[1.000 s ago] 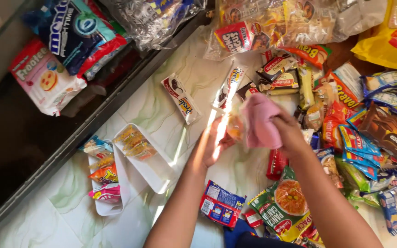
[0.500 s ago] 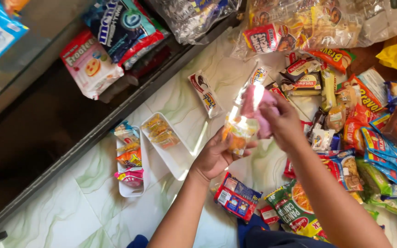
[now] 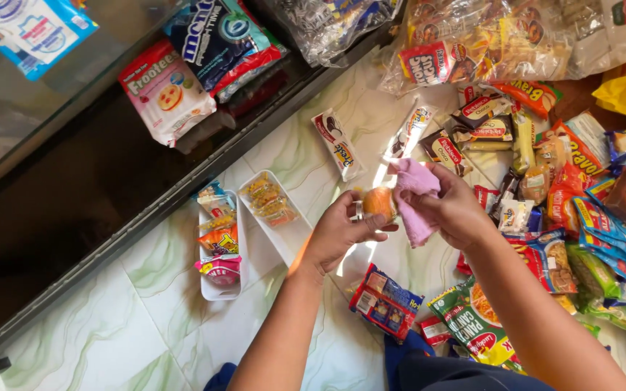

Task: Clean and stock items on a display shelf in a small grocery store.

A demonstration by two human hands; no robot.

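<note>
Left hand point(image 3: 342, 230) curled round a small clear-wrapped orange snack point(image 3: 380, 203), pinched between thumb and fingertips at its lower and near sides. Right hand point(image 3: 452, 210) closed on a pink cloth point(image 3: 414, 199), pressed against the far-right side of that snack, touching it. Likely risk: slippery wrapper squirting out of a light pinch under a firm rub, then dropping to the pale tiled floor point(image 3: 146, 311) straight below the fingers. Hard to tell, with glare across the wrapper, how much of it sits inside the grip. Just below the left fingers, a blue-and-red packet point(image 3: 385, 300); a falling snack could land there. Left of the fingers, two white trays point(image 3: 277, 235) of small packets, near enough for a swinging elbow to knock. Right of and beyond the right fingers, a crowded heap of wrapped snacks point(image 3: 574, 195), where a trailing corner of cloth might drag and scatter pieces. Farther off, a dark glass-fronted shelf point(image 3: 96, 195) with bigger bags.
</note>
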